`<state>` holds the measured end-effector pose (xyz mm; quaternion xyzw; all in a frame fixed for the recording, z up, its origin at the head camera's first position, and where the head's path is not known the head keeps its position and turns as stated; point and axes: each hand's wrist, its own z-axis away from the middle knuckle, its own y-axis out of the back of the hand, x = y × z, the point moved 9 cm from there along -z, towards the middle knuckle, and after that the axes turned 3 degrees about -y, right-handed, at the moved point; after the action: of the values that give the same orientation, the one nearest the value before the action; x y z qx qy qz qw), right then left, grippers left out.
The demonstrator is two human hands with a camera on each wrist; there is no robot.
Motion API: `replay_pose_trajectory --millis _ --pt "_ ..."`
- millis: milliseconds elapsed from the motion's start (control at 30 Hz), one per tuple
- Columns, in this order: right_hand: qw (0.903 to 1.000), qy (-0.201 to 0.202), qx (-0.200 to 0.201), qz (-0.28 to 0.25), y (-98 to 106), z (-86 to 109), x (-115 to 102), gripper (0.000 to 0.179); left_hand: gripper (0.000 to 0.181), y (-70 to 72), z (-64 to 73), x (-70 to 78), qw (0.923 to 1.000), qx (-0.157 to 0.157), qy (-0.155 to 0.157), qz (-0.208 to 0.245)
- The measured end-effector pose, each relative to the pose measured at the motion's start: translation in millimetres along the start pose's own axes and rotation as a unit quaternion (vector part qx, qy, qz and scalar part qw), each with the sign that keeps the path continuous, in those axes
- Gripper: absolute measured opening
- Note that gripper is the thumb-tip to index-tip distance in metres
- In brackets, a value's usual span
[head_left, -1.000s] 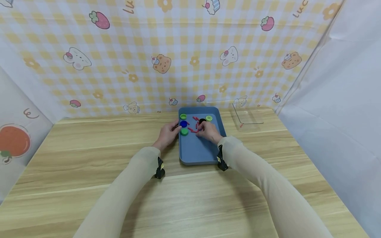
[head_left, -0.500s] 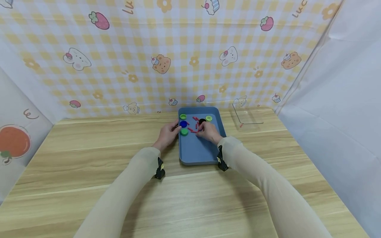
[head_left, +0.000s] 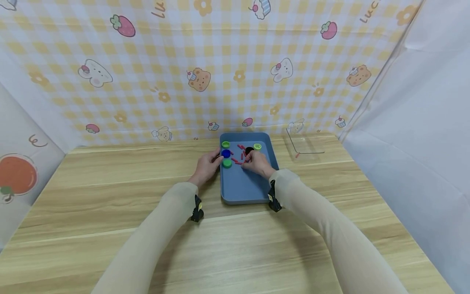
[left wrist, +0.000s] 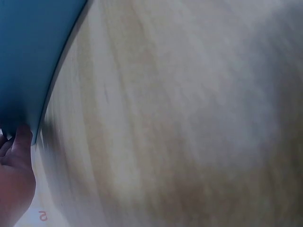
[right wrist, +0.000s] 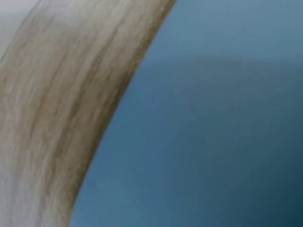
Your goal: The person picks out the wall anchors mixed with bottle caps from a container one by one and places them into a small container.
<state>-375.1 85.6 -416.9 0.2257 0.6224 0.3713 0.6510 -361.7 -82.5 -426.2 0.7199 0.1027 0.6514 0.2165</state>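
Note:
A blue-grey tray (head_left: 246, 190) lies on the table with bottle-cap-like round lids and small red sticks in it. My left hand (head_left: 207, 166) grips the tray's left rim, its thumb also on the edge in the left wrist view. Down inside the tray, my right hand (head_left: 258, 164) has its fingertips together at a red stick and seems to pinch it; the contact is mostly hidden. A black lid (head_left: 249, 150) is just beyond those fingers. Along the left side sit a light green lid (head_left: 225, 144), a blue lid (head_left: 225, 153) and a green lid (head_left: 227, 163).
A yellow-green lid (head_left: 258, 146) lies at the tray's back right. To the right stands a clear container (head_left: 306, 143) with a small red piece (head_left: 297, 155) at its near left corner. A checked cloth (head_left: 235, 73) hangs behind the wooden table (head_left: 147, 167).

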Motion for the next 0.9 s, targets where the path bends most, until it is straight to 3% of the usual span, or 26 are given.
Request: replay_pose_trajectory --millis 900 --pt "0.9988 -0.014 0.009 -0.045 10.7 2.7 6.2 0.014 0.047 1.5 3.0 3.8 0.9999 0.008 -0.006 -0.005"
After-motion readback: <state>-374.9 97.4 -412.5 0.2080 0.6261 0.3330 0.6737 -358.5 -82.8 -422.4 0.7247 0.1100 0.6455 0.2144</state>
